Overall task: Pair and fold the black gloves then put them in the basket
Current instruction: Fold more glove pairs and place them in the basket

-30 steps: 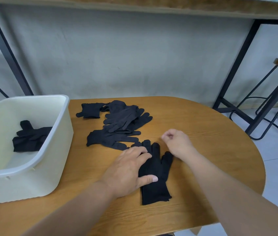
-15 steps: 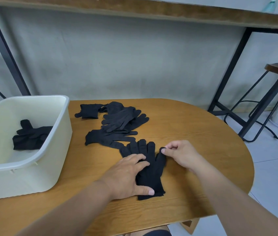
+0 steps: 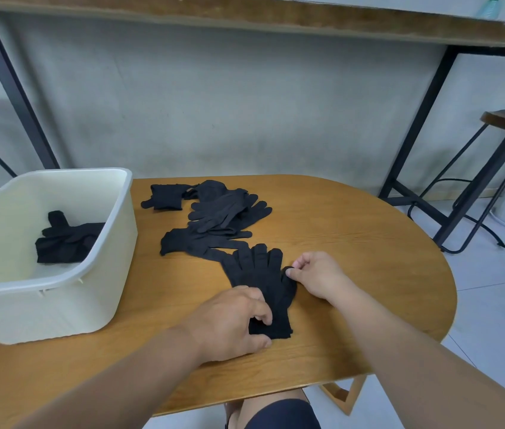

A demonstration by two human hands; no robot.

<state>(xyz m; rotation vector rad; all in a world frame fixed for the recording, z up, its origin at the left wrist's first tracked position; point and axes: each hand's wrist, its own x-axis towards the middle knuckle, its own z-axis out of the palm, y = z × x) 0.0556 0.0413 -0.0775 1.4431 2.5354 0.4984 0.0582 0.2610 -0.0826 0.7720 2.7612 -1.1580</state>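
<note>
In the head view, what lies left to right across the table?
White basket holding folded gloves → loose glove pile → left hand gripping the cuff of the flat glove pair → right hand pinching its thumb.

We work from a single head-worn wide-angle view. It looks forward and down over the wooden table (image 3: 353, 243), close enough that both forearms enter from the lower edge. The table fills the lower half of the frame; the grey wall (image 3: 229, 103) behind it fills the upper half. No second view overlaps this one.
</note>
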